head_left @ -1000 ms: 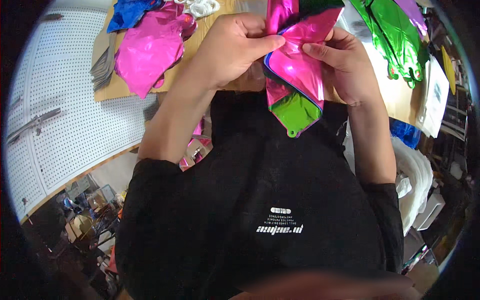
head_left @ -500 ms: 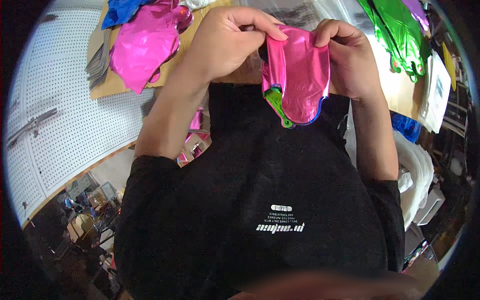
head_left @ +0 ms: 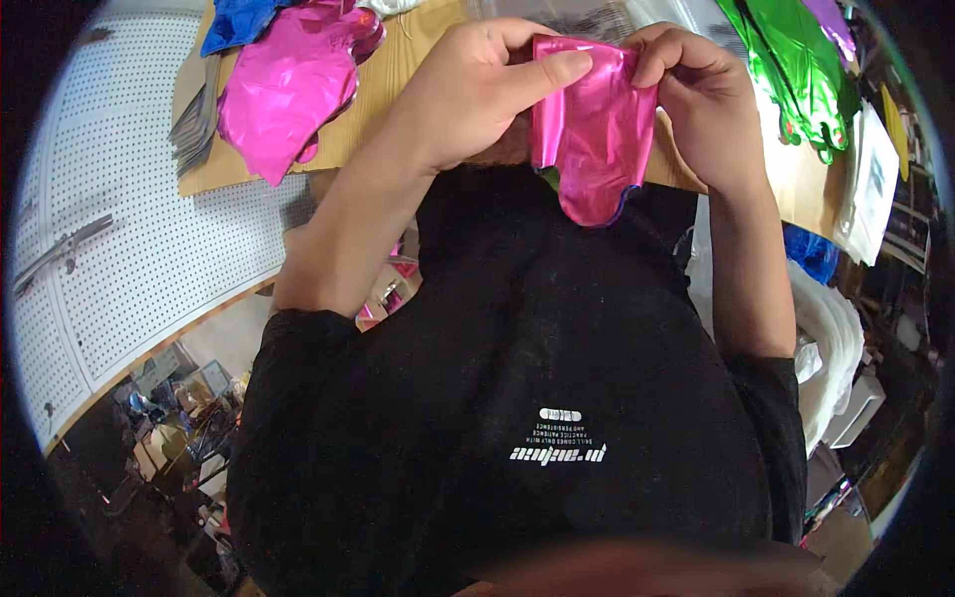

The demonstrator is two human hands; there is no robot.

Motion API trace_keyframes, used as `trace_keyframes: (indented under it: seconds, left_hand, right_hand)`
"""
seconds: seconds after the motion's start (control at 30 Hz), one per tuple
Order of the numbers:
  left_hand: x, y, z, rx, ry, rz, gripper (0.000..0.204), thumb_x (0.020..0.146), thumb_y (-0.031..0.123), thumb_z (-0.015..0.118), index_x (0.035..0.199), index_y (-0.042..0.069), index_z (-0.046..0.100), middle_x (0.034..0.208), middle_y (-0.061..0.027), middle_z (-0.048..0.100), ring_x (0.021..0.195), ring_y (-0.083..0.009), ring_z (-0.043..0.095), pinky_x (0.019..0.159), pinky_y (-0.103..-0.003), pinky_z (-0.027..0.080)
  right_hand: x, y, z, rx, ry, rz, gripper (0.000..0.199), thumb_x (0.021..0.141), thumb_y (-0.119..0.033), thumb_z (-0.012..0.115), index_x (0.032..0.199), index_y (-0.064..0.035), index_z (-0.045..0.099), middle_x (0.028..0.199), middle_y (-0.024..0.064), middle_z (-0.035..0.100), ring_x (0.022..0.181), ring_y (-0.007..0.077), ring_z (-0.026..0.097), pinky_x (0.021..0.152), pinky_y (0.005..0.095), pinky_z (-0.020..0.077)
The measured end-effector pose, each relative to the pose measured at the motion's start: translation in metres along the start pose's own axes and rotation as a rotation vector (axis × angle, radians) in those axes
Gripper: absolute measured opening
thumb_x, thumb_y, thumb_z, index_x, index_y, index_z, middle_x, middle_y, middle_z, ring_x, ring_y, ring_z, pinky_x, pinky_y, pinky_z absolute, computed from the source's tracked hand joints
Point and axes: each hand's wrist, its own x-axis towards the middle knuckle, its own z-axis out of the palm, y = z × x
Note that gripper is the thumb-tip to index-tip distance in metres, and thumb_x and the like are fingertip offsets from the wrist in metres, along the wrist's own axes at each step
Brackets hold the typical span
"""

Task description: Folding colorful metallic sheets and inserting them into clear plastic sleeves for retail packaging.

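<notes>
A folded pink foil balloon [head_left: 599,134], flat and shiny, hangs between my two hands above the table's near edge. My left hand [head_left: 477,95] pinches its upper left part, with the thumb lying across the front and the other fingers mostly behind. At the upper right edge, my right hand [head_left: 704,109] grips the foil between thumb and curled fingers. The balloon's rounded lower end hangs in front of my black shirt [head_left: 477,318]. A thin blue rim shows along its lower right, and a bit of dark green peeks out at the lower left.
More pink foil balloons [head_left: 288,90] lie on the wooden table [head_left: 418,70] at the left, beside blue foil [head_left: 244,22]. Green foil balloons [head_left: 791,75] lie at the right, near clear plastic bags [head_left: 686,18]. A white perforated panel [head_left: 149,199] stands at far left.
The balloon's lower end has risen, and the green tail that hung below it is now mostly hidden. My left thumb has slid right across the foil; the right hand has shifted slightly right.
</notes>
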Motion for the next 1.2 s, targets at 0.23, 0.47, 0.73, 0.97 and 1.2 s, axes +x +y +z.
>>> trace_keyframes:
  seconds: [0.23, 0.47, 0.73, 0.97, 1.2]
  left_hand:
    - [0.0, -0.004, -0.003, -0.017, 0.079, 0.052, 0.02, 0.1, 0.009, 0.069, 0.116, -0.003, 0.071, 0.103, -0.0048, 0.075, 0.09, -0.0093, 0.07, 0.084, -0.026, 0.057]
    - [0.0, 0.023, -0.008, 0.011, 0.017, 0.01, 0.039, 0.11, 0.021, 0.052, 0.134, -0.007, 0.061, 0.109, -0.0073, 0.071, 0.095, -0.0119, 0.064, 0.089, -0.025, 0.051]
    - [-0.007, 0.038, 0.005, 0.346, 0.121, -0.02, 0.026, 0.103, 0.005, 0.063, 0.125, -0.008, 0.067, 0.092, -0.0014, 0.072, 0.073, -0.0017, 0.059, 0.062, -0.017, 0.046]
    - [-0.001, 0.036, 0.011, 0.107, 0.146, 0.004, 0.022, 0.102, 0.009, 0.067, 0.117, -0.006, 0.07, 0.084, 0.0022, 0.07, 0.07, -0.0021, 0.057, 0.061, -0.018, 0.044]
    - [-0.002, 0.025, 0.011, 0.191, 0.183, -0.062, 0.02, 0.103, 0.011, 0.066, 0.112, -0.006, 0.071, 0.086, -0.0004, 0.072, 0.072, -0.0029, 0.06, 0.061, -0.019, 0.047]
  right_hand:
    - [0.002, 0.0, -0.005, -0.024, -0.021, -0.025, 0.02, 0.091, 0.015, 0.057, 0.084, -0.0025, 0.064, 0.108, 0.0086, 0.069, 0.098, 0.0163, 0.064, 0.092, 0.029, 0.0499]
    - [0.003, -0.003, -0.01, -0.012, -0.029, -0.003, 0.02, 0.091, 0.015, 0.057, 0.084, -0.0027, 0.064, 0.11, 0.0093, 0.071, 0.1, 0.017, 0.065, 0.092, 0.0294, 0.0499]
    - [0.004, 0.003, -0.011, -0.016, -0.024, 0.024, 0.02, 0.091, 0.015, 0.056, 0.083, -0.0028, 0.063, 0.111, 0.0101, 0.071, 0.101, 0.0171, 0.066, 0.094, 0.0301, 0.0497]
    - [0.007, 0.001, -0.009, -0.042, -0.01, 0.008, 0.021, 0.091, 0.015, 0.057, 0.082, -0.0029, 0.062, 0.109, 0.0093, 0.072, 0.1, 0.0171, 0.066, 0.093, 0.0298, 0.0503]
    - [0.003, 0.0, -0.014, 0.28, -0.081, 0.137, 0.042, 0.089, 0.005, 0.07, 0.129, 0.002, 0.056, 0.113, 0.0124, 0.069, 0.094, 0.0201, 0.07, 0.081, 0.0311, 0.0576]
